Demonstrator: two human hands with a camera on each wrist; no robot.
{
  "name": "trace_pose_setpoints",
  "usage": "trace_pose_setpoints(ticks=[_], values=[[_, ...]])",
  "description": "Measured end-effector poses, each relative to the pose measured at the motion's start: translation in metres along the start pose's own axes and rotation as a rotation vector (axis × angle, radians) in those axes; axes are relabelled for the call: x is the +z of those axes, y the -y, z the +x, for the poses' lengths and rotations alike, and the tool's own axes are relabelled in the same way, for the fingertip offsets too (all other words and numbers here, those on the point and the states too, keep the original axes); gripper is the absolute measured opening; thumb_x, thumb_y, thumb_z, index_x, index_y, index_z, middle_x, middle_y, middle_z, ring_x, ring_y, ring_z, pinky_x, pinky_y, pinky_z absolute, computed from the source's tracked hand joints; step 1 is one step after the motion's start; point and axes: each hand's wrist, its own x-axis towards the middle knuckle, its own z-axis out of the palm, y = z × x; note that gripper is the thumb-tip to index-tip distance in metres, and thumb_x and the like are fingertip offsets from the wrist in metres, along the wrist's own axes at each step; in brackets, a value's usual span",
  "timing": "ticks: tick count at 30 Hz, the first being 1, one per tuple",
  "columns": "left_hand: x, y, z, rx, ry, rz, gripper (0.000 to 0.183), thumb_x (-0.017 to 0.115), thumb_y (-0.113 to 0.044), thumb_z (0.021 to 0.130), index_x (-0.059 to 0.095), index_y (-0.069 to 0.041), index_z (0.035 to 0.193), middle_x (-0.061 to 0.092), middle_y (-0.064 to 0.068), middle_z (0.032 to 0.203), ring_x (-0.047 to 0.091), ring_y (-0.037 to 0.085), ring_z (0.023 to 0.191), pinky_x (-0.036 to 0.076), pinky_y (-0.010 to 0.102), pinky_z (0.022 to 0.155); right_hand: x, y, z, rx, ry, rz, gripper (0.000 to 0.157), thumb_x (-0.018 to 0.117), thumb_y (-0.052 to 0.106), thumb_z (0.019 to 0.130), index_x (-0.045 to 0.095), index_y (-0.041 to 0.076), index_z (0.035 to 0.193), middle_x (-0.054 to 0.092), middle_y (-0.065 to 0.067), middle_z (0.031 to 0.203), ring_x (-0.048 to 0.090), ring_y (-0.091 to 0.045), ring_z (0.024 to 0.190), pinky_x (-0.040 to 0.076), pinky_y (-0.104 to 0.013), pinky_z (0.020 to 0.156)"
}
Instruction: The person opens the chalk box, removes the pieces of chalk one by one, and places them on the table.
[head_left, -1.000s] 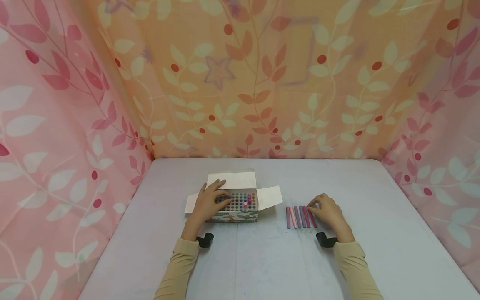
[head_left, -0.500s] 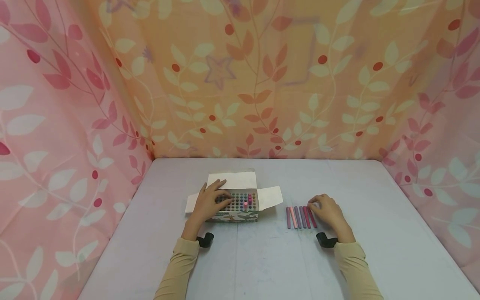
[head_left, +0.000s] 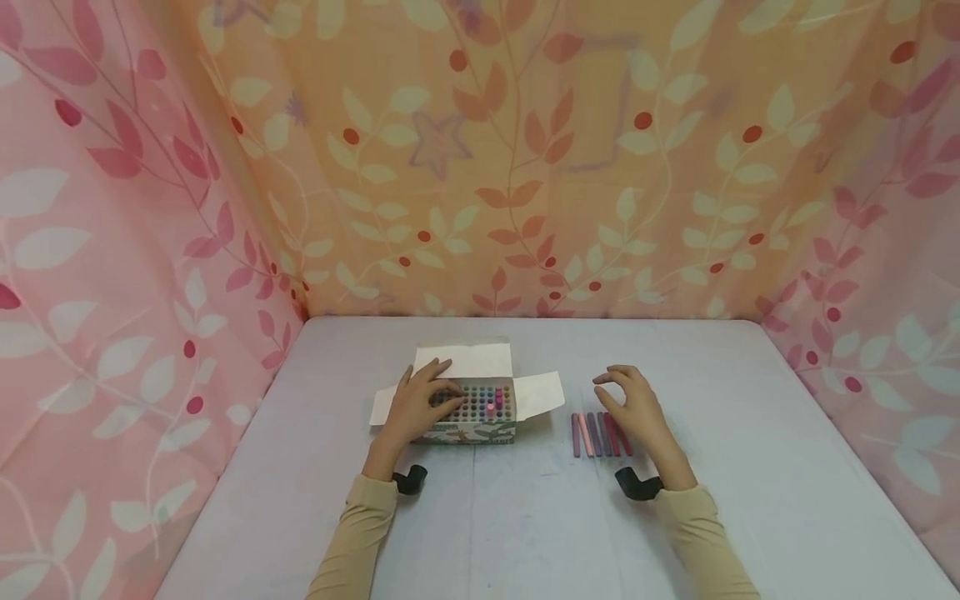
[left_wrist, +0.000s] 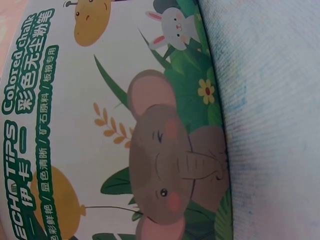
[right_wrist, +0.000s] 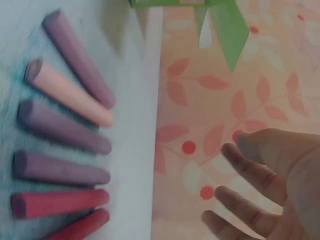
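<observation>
An opened box of colored chalk (head_left: 465, 433) stands on the table, its sticks upright with their ends showing. Pink and magenta sticks (head_left: 495, 400) poke up above the others at its right side. My left hand (head_left: 414, 408) rests over the box's left part, fingers relaxed and spread; the left wrist view shows only the box's printed front (left_wrist: 125, 125) and the cloth. A row of purple, peach and red chalk sticks (head_left: 592, 435) lies right of the box. Over the row's right end, my right hand (head_left: 633, 408) hovers with thumb and fingers apart, nothing between them (right_wrist: 270, 190).
The box's lid flap (head_left: 472, 360) stands up at the back, and a side flap (head_left: 540, 394) sticks out toward the chalk row. A pale cloth covers the table (head_left: 525, 525). Floral curtains (head_left: 480, 208) enclose the back and both sides.
My right hand has lifted off the rightmost chalk and shifted up and left, its thumb and fingers parting. The left hand and the chalk row have stayed put.
</observation>
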Motion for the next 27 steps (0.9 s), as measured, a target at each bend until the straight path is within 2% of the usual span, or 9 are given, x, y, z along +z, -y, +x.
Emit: trace_pose_setpoints(ticks=[5,10,17,27], values=[[-0.001,0.0,-0.002,-0.001,-0.004,-0.007,0.013,0.065,-0.041,0.075,0.066,-0.031,0.082,0.043,0.001,0.133,0.031,0.023,0.127,0.01,0.051,0.108,0.007,0.021,0.006,-0.074,-0.071,0.042,0.015,0.063,0.015,0.08,0.063,0.01,0.094,0.048,-0.018,0.116,0.044,-0.034,0.108,0.039,-0.053,0.087],[0.0,0.001,-0.004,-0.009,0.011,0.004,0.015,0.062,-0.046,0.076,0.065,-0.032,0.082,0.042,0.0,0.134,0.03,0.023,0.128,0.01,0.053,0.107,0.014,0.039,0.012,-0.132,-0.089,0.097,0.016,0.063,0.014,0.08,0.063,0.011,0.096,0.047,-0.018,0.119,0.043,-0.034,0.111,0.038,-0.054,0.088],[0.001,0.001,-0.003,-0.021,0.032,0.024,0.016,0.062,-0.049,0.074,0.064,-0.035,0.082,0.04,-0.002,0.135,0.027,0.02,0.129,0.008,0.052,0.108,0.028,0.06,0.017,-0.189,-0.067,0.083,0.016,0.063,0.017,0.08,0.062,0.016,0.096,0.048,-0.015,0.119,0.045,-0.034,0.109,0.038,-0.057,0.085],[-0.002,-0.005,-0.002,-0.042,0.064,0.027,0.015,0.062,-0.048,0.075,0.062,-0.035,0.082,0.035,-0.002,0.138,0.023,0.018,0.131,-0.004,0.049,0.109,0.05,0.088,0.022,-0.236,-0.022,0.058,0.015,0.067,0.015,0.076,0.064,0.015,0.091,0.052,-0.013,0.115,0.052,-0.03,0.101,0.045,-0.05,0.085]])
